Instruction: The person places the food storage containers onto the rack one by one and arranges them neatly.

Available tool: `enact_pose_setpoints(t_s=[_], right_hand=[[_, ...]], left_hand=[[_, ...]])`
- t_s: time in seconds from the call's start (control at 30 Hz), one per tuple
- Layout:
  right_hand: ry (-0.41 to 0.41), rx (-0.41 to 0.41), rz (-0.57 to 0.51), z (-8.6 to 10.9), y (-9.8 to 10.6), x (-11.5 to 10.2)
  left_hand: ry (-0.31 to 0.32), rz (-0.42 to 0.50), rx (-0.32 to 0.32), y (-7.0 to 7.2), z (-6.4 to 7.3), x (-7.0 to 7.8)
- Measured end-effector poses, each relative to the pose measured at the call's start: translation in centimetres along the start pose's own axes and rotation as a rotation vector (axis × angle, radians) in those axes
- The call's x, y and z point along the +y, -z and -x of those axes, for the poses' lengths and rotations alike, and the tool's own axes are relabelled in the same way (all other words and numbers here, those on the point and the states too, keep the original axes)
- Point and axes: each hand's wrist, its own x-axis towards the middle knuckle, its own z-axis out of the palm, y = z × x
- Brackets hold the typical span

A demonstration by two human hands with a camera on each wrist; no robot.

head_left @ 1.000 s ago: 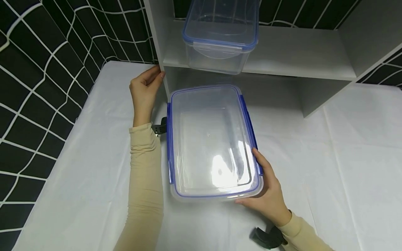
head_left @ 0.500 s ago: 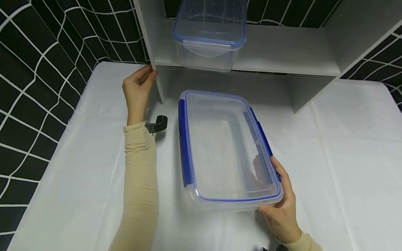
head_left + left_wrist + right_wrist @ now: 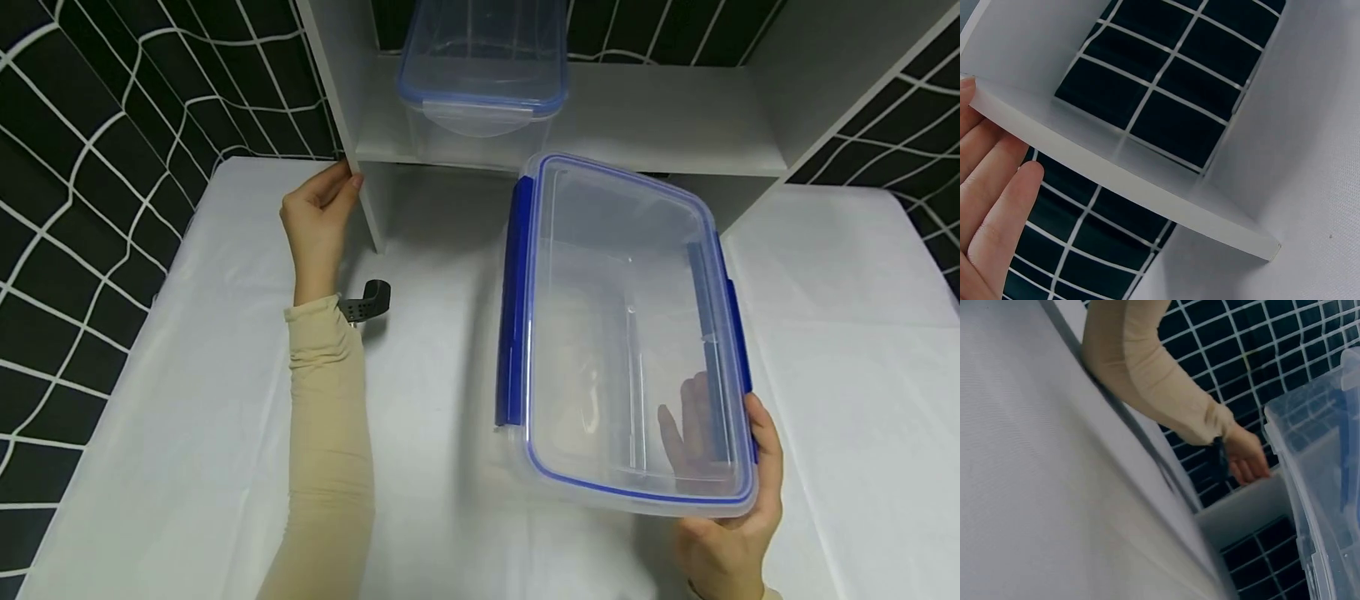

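Note:
A large clear food container with a blue seal and blue side clips is tilted in the air over the white table. My right hand grips it by the near right corner, with some fingers showing through the clear plastic. Part of the container also appears at the right of the right wrist view. At the far left, my left hand pinches the front edge of the white shelf unit's left side panel. In the left wrist view that hand is partly cut off by the frame.
A smaller clear container with a blue-rimmed lid stands on the upper board of the shelf unit. Below that board is a lower bay, partly hidden by the lifted container. A dark wall with white netting borders the left.
The right hand has carried the large container to the right and raised it, tilting it. The left hand keeps its hold on the shelf panel. The head view has shifted slightly.

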Motion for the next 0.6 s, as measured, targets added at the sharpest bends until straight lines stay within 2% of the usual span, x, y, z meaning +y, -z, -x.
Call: enact_pose_setpoints(t_s=[0.13, 0.33, 0.43, 0.6], right_hand=[[0.066, 0.079, -0.058, -0.6, -0.8, -0.6], [0.231, 0.146, -0.154, -2.3, -2.8, -1.0], [0.27, 0.215, -0.128, -3.6, -3.3, -1.3], [0.289, 0.292, 0.032, -5.8, -2.7, -1.3]], left_hand=[[0.005, 0.004, 0.001, 0.2, 0.1, 0.0], [0.026, 0.0, 0.006, 0.3, -0.1, 0.0], [0.011, -0.007, 0.004, 0.3, -0.1, -0.1], [0.013, -0.007, -0.001, 0.2, -0.1, -0.2]])
